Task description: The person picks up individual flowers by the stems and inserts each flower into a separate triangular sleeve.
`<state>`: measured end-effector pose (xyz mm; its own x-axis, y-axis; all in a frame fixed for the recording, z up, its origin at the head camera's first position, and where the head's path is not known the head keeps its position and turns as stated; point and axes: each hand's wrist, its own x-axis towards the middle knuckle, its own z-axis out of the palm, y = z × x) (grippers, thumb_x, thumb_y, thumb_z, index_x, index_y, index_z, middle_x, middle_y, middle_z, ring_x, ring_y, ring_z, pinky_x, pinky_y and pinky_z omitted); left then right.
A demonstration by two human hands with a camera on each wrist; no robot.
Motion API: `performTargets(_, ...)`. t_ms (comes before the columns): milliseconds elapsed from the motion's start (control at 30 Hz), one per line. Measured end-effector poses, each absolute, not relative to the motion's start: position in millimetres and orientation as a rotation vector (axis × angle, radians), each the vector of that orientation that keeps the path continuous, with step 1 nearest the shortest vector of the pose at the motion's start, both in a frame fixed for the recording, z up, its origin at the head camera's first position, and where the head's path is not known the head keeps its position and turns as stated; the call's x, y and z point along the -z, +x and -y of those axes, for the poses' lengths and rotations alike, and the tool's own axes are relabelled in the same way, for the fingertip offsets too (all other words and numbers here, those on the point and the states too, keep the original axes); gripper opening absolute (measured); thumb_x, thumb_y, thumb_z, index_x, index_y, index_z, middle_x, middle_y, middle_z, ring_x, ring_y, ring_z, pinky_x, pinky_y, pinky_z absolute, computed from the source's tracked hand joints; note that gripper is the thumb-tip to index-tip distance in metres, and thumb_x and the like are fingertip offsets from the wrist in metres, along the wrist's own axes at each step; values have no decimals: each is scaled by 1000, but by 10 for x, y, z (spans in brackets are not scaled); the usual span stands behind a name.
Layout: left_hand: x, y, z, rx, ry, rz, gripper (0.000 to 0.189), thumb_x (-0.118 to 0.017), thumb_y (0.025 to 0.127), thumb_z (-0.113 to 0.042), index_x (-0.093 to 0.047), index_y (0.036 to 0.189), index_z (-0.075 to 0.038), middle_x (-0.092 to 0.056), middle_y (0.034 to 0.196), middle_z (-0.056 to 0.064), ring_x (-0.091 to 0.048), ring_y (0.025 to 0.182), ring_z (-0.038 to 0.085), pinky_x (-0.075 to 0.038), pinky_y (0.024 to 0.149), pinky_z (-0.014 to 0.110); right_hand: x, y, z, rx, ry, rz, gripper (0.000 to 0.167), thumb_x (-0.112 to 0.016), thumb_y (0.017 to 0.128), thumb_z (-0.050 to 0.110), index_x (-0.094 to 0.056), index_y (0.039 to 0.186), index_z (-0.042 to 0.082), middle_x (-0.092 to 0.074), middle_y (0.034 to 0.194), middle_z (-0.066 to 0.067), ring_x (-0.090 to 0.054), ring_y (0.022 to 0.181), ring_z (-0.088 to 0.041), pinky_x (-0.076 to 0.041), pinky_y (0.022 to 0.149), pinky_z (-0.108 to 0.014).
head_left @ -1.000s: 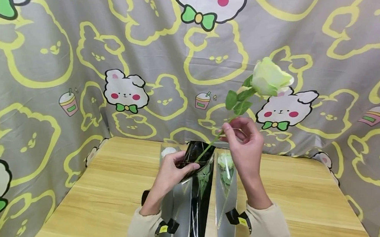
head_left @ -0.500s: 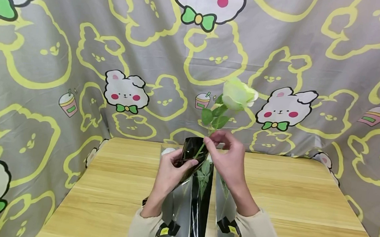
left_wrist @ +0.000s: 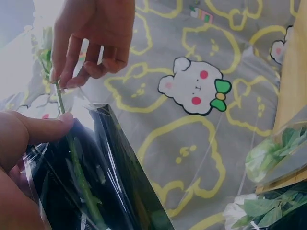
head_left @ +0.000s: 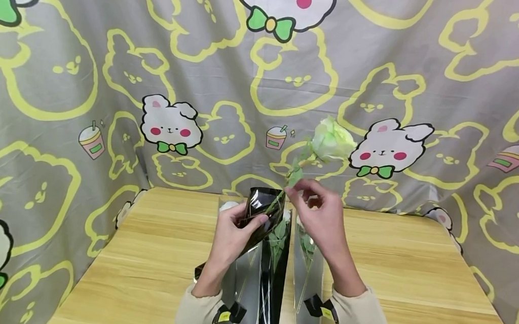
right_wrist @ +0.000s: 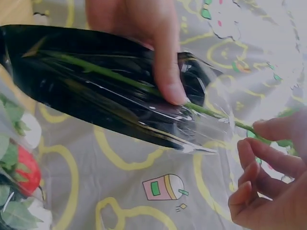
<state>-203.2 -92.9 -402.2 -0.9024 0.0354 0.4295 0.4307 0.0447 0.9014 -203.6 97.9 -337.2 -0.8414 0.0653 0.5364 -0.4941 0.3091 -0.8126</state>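
Note:
A pale green-white rose leans up and to the right above the table's far edge. My right hand pinches its green stem just below the leaves, between thumb and index finger. The left hand grips a black flower sleeve with a clear front, its thumb lying across the front near the mouth. In the right wrist view, the stem runs down inside the sleeve, behind the clear film. The left wrist view also has the stem inside it, passing by the left thumb.
Wrapped roses lie side by side on the wooden table: one in a black sleeve, one in a grey sleeve at right, more at left. A red flower shows in the right wrist view. A patterned curtain hangs behind.
The right hand and rose have come down and left towards the sleeve, then shifted slightly right. More of the stem is inside the sleeve. The left hand has stayed nearly in place.

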Motion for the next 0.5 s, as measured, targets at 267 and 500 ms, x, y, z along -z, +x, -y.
performTargets(267,4013,-2015,935,1906,-471,2077,14,-80,90,-6,-78,103,-1,-76,93,13,-69,75,16,-54,64,24,3250,-2117,-1101,-1805,376,1853,19,-71,98,12,-75,110,-2,-73,90,-9,-65,77,-16,-51,68,-23)
performTargets(500,4003,-1999,933,1880,-514,2134,14,-80,91,-10,-79,104,-4,-76,93,11,-67,74,15,-53,64,24,3196,-2167,-1093,-1941,386,1707,16,-72,96,2,-72,106,-11,-74,88,-4,-61,70,-14,-51,61,-24)
